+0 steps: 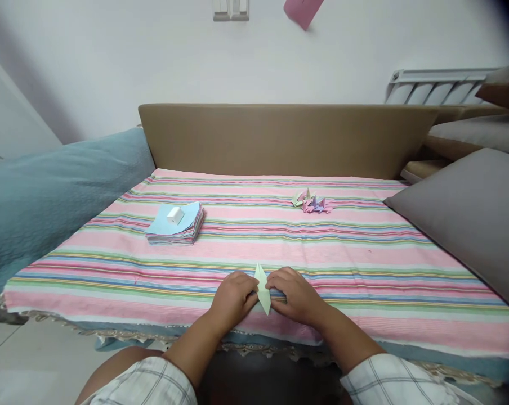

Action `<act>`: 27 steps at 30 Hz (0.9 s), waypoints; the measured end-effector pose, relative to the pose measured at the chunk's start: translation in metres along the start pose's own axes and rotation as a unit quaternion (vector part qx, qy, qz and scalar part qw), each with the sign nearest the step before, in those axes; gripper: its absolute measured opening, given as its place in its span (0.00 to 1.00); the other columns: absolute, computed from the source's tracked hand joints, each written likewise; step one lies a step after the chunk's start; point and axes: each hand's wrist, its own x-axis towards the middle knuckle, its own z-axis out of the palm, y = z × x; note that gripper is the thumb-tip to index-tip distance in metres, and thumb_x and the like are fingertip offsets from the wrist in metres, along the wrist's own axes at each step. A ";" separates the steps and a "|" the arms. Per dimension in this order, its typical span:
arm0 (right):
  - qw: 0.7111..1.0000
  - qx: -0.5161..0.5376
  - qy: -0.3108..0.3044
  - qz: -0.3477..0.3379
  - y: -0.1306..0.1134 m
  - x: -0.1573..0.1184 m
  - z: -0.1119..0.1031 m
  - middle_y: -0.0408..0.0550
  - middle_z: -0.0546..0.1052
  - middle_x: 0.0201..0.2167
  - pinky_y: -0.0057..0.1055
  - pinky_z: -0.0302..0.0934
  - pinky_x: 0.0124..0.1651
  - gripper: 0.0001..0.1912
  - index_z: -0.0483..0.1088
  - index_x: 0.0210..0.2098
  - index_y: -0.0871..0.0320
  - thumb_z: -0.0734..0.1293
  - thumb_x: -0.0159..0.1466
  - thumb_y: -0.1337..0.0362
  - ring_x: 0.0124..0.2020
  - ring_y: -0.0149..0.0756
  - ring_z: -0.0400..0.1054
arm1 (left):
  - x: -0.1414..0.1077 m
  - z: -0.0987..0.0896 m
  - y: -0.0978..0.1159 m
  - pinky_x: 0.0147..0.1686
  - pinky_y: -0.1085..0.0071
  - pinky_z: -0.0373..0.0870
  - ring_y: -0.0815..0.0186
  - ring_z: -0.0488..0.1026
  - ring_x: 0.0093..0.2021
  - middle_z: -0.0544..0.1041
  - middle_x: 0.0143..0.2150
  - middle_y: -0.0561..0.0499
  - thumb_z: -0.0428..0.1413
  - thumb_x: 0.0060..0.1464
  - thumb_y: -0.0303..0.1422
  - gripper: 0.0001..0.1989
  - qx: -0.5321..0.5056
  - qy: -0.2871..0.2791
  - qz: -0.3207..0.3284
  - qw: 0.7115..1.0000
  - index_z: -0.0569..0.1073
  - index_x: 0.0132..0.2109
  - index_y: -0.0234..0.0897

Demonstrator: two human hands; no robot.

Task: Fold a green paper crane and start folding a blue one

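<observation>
A pale green folded paper (263,291), long and pointed at both ends, lies over the striped cloth near the seat's front edge. My left hand (234,298) is closed on its left side, fingertips at the paper's edge. From the right, my right hand (294,295) pinches the opposite edge between thumb and fingers. The upper tip of the paper shows a narrow split. Several small folded paper pieces (313,202) in pink, purple and pale green sit in a cluster farther back, right of centre.
At the left, a stack of paper squares (176,228) carries a small white block (175,215). A brown backrest (271,140) runs behind the striped cloth (343,253). Grey cushions (474,208) are on the right, a blue-covered armrest (64,185) on the left.
</observation>
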 end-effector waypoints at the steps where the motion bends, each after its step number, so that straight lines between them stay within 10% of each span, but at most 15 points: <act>1: 1.000 0.001 -0.001 0.001 0.001 0.000 0.000 0.47 0.73 0.40 0.38 0.56 0.47 0.08 0.69 0.38 0.55 0.66 0.57 0.63 0.43 0.40 0.62 | 0.000 -0.001 0.000 0.40 0.65 0.68 0.62 0.73 0.38 0.78 0.37 0.50 0.57 0.50 0.28 0.01 -0.005 0.001 -0.004 1.000 0.72 0.32 0.38; 27: 0.975 -0.105 0.081 0.178 -0.013 0.013 0.027 0.47 0.70 0.36 0.34 0.53 0.43 0.09 0.68 0.28 0.56 0.61 0.63 0.62 0.39 0.39 0.59 | 0.013 0.006 0.003 0.36 0.70 0.60 0.67 0.68 0.29 0.74 0.24 0.54 0.55 0.50 0.30 0.11 0.001 -0.007 -0.117 0.993 0.68 0.21 0.37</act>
